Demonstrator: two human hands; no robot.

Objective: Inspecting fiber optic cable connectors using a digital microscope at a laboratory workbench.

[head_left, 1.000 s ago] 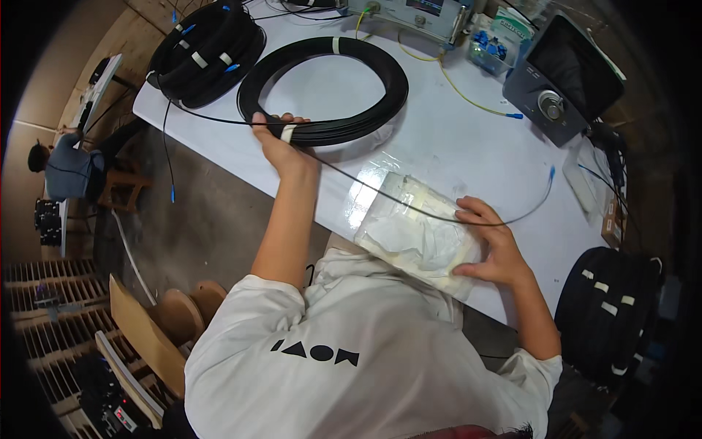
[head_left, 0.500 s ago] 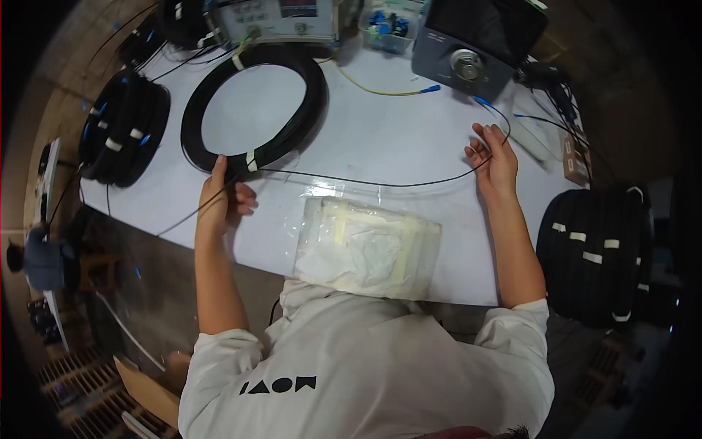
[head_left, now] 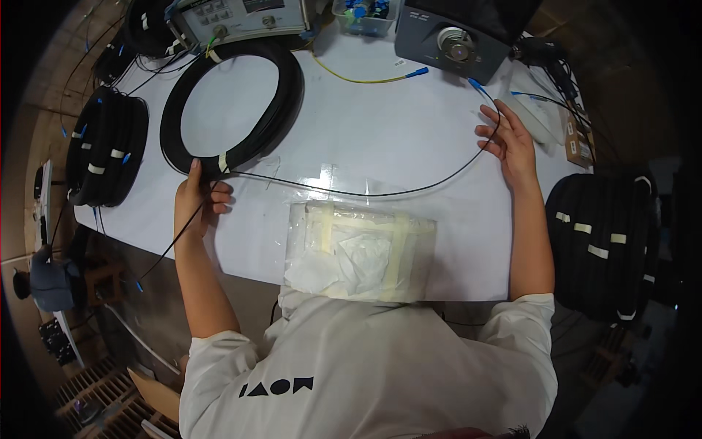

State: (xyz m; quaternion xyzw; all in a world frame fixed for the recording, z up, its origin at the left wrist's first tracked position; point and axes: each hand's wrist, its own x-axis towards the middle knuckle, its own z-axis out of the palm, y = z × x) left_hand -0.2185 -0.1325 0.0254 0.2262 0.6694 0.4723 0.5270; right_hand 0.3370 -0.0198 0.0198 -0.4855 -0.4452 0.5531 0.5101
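White table (head_left: pixel 380 139): left hand (head_left: pixel 197 201) grips cable coil (head_left: pixel 234 102); coil top edge hidden.

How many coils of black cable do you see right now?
4, possibly more hidden: one on the table under the left hand, one stack off its left edge, one top left, one at right.
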